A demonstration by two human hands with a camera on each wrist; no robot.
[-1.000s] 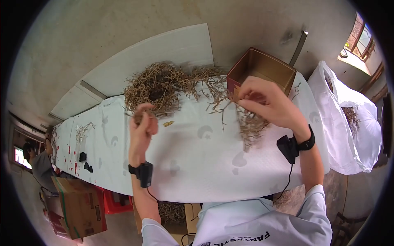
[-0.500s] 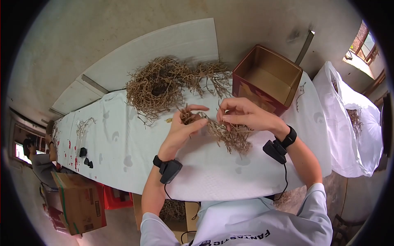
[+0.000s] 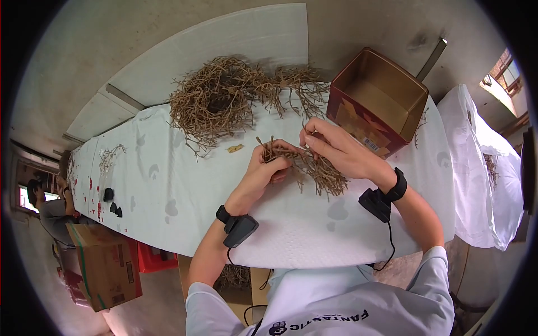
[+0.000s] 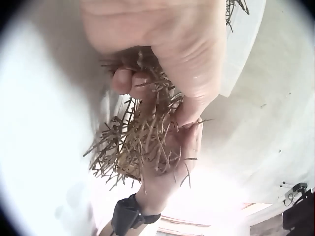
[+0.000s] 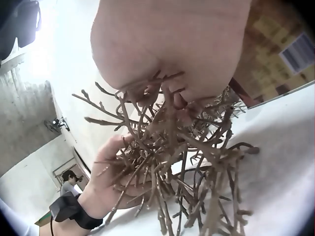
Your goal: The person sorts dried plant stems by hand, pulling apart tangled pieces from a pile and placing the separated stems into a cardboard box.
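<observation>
A bunch of dry, branching brown twigs (image 3: 325,178) is held over the white-covered table between both hands. My left hand (image 3: 264,171) grips its left end, with fingers curled round the stems and thumb on top. At the upper right of the bunch, my right hand (image 3: 343,150) pinches twigs between thumb and fingers. In the left wrist view the twigs (image 4: 130,147) fan out below the left palm towards the right hand. Knobbly forked stems (image 5: 167,162) fill the middle of the right wrist view, partly hiding the left hand (image 5: 110,179) behind them.
A big tangled twig pile (image 3: 210,103) lies at the table's back, with looser twigs beside it. An open red-and-gold box (image 3: 370,126) stands behind the right hand. White sack (image 3: 465,185) on the right; cardboard box (image 3: 106,269) and another person (image 3: 53,215) at left.
My left hand has come rightward from near the pile to the bunch and now grips it. The right hand has moved slightly left and down from beside the box, still holding twigs.
</observation>
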